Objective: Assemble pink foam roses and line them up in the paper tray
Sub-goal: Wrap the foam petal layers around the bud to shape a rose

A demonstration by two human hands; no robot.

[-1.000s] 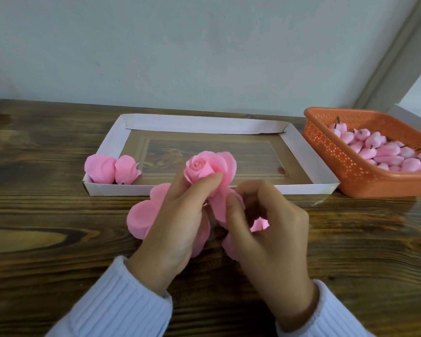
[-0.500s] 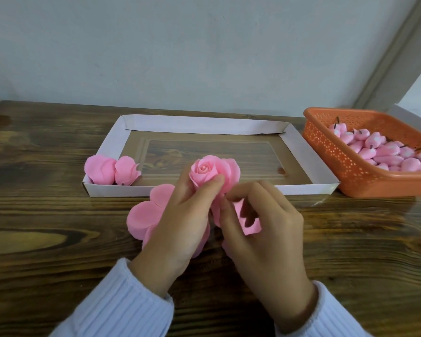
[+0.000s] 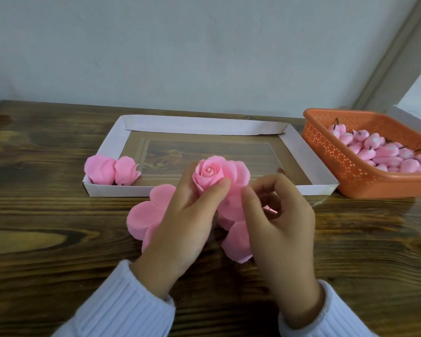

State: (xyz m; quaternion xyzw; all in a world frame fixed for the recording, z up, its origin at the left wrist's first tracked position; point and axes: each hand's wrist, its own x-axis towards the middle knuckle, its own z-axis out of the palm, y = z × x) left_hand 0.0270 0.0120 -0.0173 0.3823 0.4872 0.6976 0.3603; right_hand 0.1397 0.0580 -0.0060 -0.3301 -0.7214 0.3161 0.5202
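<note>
We see the rose (image 3: 212, 175) held up just in front of the tray's near wall. It is soft pink foam, with a small round bud at its centre, tight petals wrapped around it and looser ones flaring to the right. The left hand (image 3: 185, 227) grips its base, fingers curled and thumb pressed on the front. The right hand (image 3: 280, 222) pinches an outer petal between thumb and forefinger. Flat round petals (image 3: 146, 217) spread beneath both hands on the wooden table (image 3: 46, 215); we cannot tell whether they join the rose. Two finished roses (image 3: 100, 170) sit in the left near corner of the paper tray (image 3: 299, 147). To its right, an orange basket (image 3: 338, 166) holds pink buds (image 3: 384, 154).
</note>
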